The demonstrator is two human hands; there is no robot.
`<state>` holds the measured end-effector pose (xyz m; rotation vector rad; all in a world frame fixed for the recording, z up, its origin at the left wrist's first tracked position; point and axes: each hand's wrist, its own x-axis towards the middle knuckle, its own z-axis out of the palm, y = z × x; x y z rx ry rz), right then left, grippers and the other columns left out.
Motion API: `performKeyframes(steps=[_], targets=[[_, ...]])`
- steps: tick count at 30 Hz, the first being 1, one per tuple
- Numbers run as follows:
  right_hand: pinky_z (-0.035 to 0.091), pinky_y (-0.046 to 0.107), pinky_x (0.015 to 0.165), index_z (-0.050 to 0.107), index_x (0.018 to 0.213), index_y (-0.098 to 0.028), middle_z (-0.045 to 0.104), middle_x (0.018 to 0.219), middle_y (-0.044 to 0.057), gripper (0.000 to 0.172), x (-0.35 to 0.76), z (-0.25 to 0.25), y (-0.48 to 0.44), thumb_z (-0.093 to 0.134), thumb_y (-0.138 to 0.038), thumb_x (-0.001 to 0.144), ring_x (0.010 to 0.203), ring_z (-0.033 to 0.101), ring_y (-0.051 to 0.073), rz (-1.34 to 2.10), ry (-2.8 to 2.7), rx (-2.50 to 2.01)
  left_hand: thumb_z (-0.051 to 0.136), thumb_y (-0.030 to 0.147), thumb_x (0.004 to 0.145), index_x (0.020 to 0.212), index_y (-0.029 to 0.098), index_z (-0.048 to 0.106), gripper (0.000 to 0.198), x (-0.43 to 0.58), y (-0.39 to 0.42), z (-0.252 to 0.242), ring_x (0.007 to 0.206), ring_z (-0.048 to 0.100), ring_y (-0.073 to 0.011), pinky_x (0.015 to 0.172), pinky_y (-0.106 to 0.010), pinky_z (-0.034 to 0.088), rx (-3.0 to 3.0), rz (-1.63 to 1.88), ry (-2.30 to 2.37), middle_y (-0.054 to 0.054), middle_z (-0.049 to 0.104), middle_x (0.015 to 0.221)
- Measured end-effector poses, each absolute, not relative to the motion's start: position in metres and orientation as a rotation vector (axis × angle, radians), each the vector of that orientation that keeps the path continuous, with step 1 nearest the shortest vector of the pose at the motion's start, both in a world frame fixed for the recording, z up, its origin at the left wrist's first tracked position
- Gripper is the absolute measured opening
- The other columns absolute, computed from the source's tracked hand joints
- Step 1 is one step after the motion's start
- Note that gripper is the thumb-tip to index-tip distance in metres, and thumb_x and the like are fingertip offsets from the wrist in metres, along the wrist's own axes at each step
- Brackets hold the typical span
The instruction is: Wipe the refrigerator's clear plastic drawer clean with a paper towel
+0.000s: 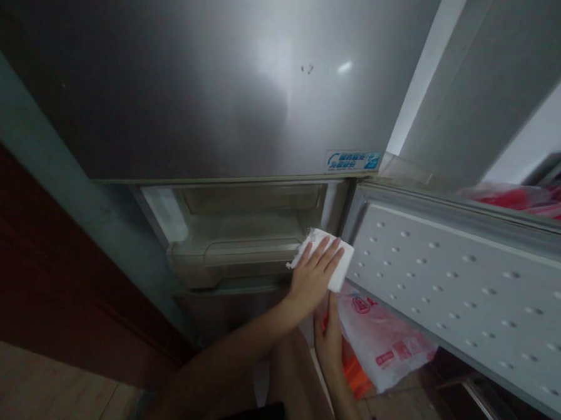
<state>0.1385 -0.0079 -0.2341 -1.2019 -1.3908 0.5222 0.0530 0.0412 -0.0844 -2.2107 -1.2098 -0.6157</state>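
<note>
A folded white tissue point(340, 272) lies under the spread fingers of my left hand point(311, 277), beside the right end of a pale freezer drawer point(254, 256). My left hand keeps the tissue against its fingers; the palm side is hidden. Just below, my right hand point(330, 338) points upward with thumb and fingers apart, its fingertips close to the tissue's lower edge. Whether they touch it I cannot tell. The drawer sits in the open lower compartment of a fridge.
The dimpled freezer door point(446, 275) stands swung open to the right. Above is the closed grey upper fridge door point(211, 93). A white plastic bag with red print point(390, 353) lies beneath the open door, near an orange item point(357, 374). A dark red panel point(47, 254) borders the left.
</note>
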Motion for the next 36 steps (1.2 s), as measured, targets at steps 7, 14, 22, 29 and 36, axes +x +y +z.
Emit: performKeyframes(steps=[7,14,22,29,36], targets=[[0.022,0.051,0.114,0.027,0.147,-0.022,0.028,0.151,0.006,0.059,0.168,-0.205,-0.022,0.044,-0.034,0.092,0.139,0.027,0.024,0.507,-1.315,-1.260,0.025,0.023,0.098,0.145,0.024,0.026,0.048,0.013,0.031,-0.103,0.142,0.022,-0.0153,0.114,-0.041,0.030,-2.211,-0.490,-1.163,0.006,0.026,0.154],[0.032,0.047,0.111,0.039,0.141,-0.024,0.043,0.143,0.006,0.048,0.173,-0.136,0.001,0.042,-0.027,0.093,0.132,0.040,0.020,0.317,-1.452,-1.106,0.031,0.016,0.095,0.146,0.027,0.024,0.053,-0.057,0.009,-0.114,0.141,0.025,-0.0222,0.112,-0.050,0.028,-2.150,-0.443,-1.357,0.000,0.031,0.152],[0.034,0.044,0.110,0.053,0.129,-0.017,0.054,0.133,0.011,0.040,0.172,-0.073,0.067,0.041,-0.025,0.092,0.130,0.042,0.019,0.104,-1.721,-0.962,0.039,0.013,0.089,0.146,0.017,0.029,0.058,-0.172,-0.024,-0.128,0.144,0.005,-0.0303,0.114,-0.056,0.011,-1.881,-0.668,-1.637,-0.016,0.026,0.153],[0.038,0.046,0.107,0.046,0.137,-0.013,0.050,0.136,0.013,0.049,0.172,-0.087,0.073,0.042,-0.034,0.092,0.125,0.048,0.023,0.265,-1.712,-1.078,0.040,0.008,0.084,0.144,0.022,0.032,0.062,-0.186,-0.029,-0.104,0.143,0.018,-0.0273,0.115,-0.053,0.011,-1.758,-0.946,-1.796,-0.014,0.035,0.149],[0.034,0.045,0.109,0.029,0.146,-0.023,0.035,0.148,0.007,0.060,0.167,-0.104,0.071,0.048,-0.035,0.090,0.133,0.038,0.023,0.451,-1.616,-1.028,0.044,0.006,0.076,0.137,0.023,0.043,0.063,-0.145,-0.015,-0.071,0.137,0.030,-0.0274,0.115,-0.055,0.010,-1.764,-0.931,-1.901,-0.008,0.045,0.142]])
